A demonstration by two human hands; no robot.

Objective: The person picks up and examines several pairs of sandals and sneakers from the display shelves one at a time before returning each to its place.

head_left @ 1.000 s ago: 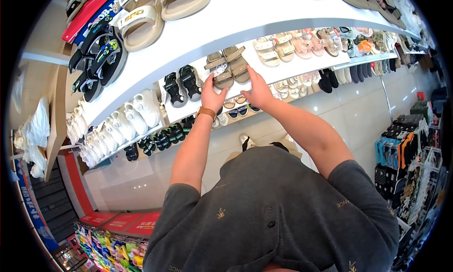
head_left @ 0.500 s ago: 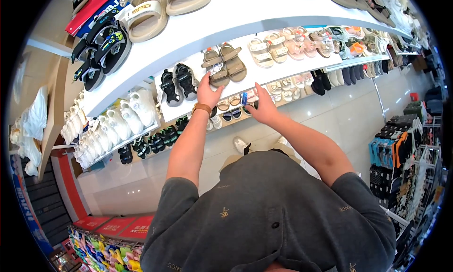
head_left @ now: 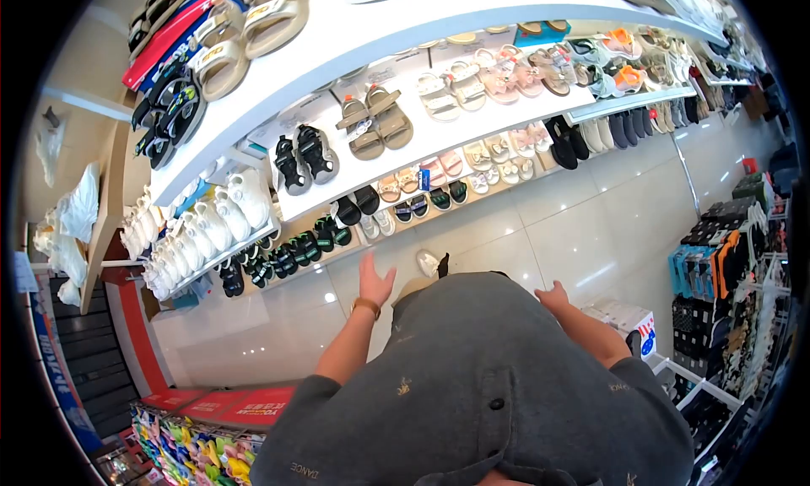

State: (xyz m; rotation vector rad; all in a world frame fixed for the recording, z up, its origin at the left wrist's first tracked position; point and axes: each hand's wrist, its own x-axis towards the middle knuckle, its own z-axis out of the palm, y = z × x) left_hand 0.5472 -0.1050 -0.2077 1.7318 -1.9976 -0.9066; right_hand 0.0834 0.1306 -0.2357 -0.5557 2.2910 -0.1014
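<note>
My left hand point(head_left: 375, 282), a brown-banded watch point(head_left: 366, 307) on its wrist, hangs in the air with thumb and fingers apart and nothing in it. On the other side of my body, my right hand point(head_left: 553, 297) is also empty, its fingers stretched out. Both are over the floor, away from the shelf. A pair of tan strap sandals point(head_left: 390, 125) stands on the white middle shelf point(head_left: 342, 185), a tag on the left one. To their left is a pair of black sandals point(head_left: 317, 155); cream sandals point(head_left: 439, 98) stand to the right.
A white upper shelf point(head_left: 354, 39) bears more sandals. White shoes point(head_left: 228, 209) line a lower shelf at left. Tiled floor point(head_left: 498, 241) lies between the shelves and me. Sock racks point(head_left: 700, 267) stand at right, colourful slippers point(head_left: 181, 444) at lower left.
Both hands have drawn back from the shelf toward my body. The left has left the tan sandals, which stay on the shelf. The right has moved away from the blue tag on the shelf edge.
</note>
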